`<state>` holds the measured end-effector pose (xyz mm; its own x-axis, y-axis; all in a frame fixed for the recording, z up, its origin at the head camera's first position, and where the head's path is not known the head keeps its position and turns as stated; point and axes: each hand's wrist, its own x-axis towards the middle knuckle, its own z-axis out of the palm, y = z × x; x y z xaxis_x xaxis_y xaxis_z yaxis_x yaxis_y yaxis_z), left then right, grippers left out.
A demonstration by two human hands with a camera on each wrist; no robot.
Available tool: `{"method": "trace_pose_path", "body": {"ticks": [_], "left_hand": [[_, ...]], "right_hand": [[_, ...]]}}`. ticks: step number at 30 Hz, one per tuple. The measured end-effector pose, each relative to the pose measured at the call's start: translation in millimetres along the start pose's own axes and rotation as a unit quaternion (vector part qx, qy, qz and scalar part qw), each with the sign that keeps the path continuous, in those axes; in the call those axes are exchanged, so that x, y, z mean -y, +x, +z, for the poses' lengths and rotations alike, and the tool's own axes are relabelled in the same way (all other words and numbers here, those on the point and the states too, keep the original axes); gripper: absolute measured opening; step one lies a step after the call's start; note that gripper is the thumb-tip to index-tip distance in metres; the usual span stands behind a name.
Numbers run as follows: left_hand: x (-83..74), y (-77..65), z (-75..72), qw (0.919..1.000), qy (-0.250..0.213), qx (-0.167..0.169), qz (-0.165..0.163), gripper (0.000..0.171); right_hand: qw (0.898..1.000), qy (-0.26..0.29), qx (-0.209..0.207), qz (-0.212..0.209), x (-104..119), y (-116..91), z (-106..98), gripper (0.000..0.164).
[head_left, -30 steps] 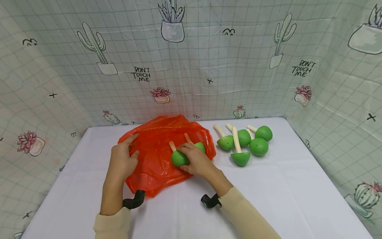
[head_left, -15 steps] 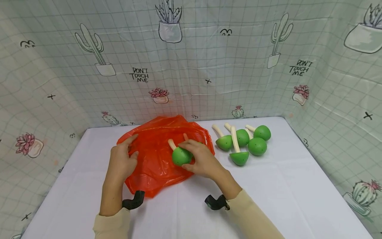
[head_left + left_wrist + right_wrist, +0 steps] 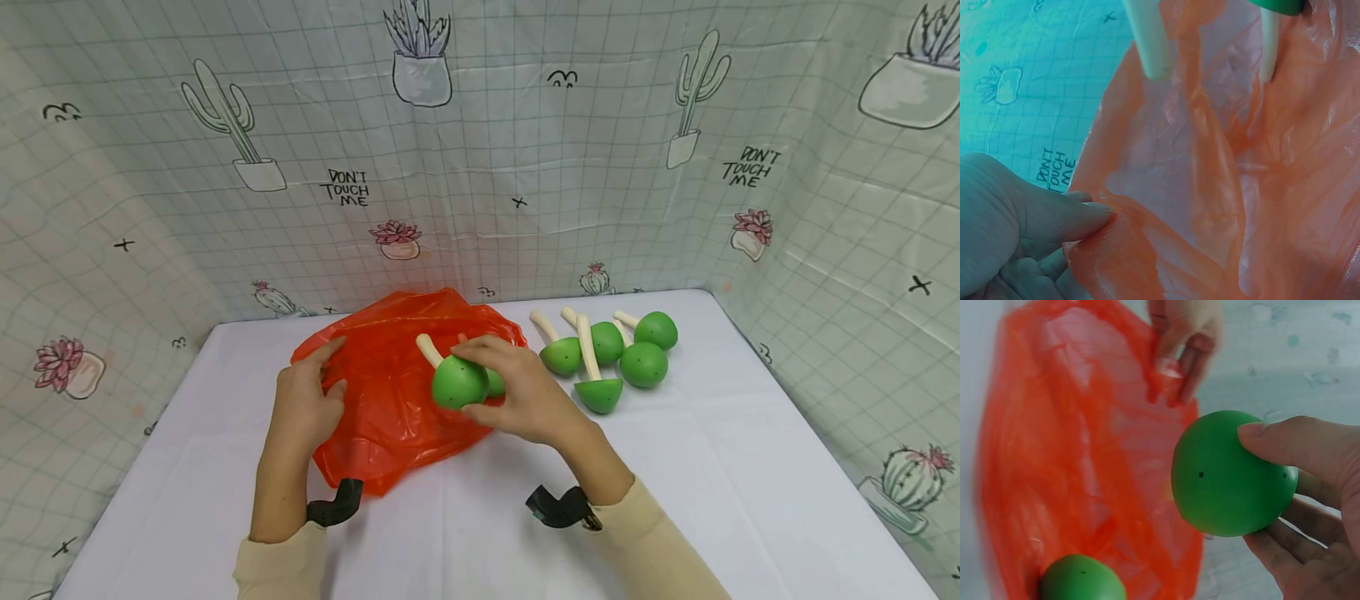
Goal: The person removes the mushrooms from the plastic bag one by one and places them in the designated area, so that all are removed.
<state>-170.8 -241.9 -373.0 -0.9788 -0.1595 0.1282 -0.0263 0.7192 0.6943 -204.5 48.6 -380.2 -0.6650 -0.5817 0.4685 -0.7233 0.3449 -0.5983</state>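
My right hand [image 3: 528,392] grips a toy mushroom [image 3: 457,383] by its round green cap, thumb on one side and fingers on the other. Its cream stem points up and away to the left, over the red plastic bag [image 3: 378,417]. With thumb and fingers, my left hand [image 3: 1054,231] pinches the bag's edge on the left. A second toy mushroom [image 3: 1082,581] lies at the bag's right part; in the head view the right hand and the held mushroom partly cover it.
Several more green-capped toy mushrooms [image 3: 643,365] lie in a cluster on the white table [image 3: 712,467], right of the bag. Behind the table hangs a checked cloth [image 3: 480,167] printed with cacti.
My right hand has raised the gripped mushroom and drawn back slightly to the right; its stem looked red-tinted and now shows cream. The left hand stays at the bag's edge.
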Motion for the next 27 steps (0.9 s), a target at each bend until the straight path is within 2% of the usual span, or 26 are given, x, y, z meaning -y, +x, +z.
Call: {"method": "trace_pose_path", "body": {"ticks": [12, 19, 27], "left_hand": [[-1.6, 0.1, 1.2, 0.9998, -0.007, 0.006, -0.015, 0.063], [-0.9, -0.1, 1.9, 0.9999, -0.004, 0.002, -0.011, 0.062], [-1.1, -0.5, 2.3, 0.9999, -0.003, 0.003, -0.01, 0.063]], "right_hand": [[0.997, 0.011, -0.074, -0.02, 1, -10, -42, 0.065], [0.995, 0.009, -0.103, -0.001, -8, -19, -59, 0.065], [0.991, -0.029, -0.126, 0.016, -26, -28, -69, 0.065]]}}
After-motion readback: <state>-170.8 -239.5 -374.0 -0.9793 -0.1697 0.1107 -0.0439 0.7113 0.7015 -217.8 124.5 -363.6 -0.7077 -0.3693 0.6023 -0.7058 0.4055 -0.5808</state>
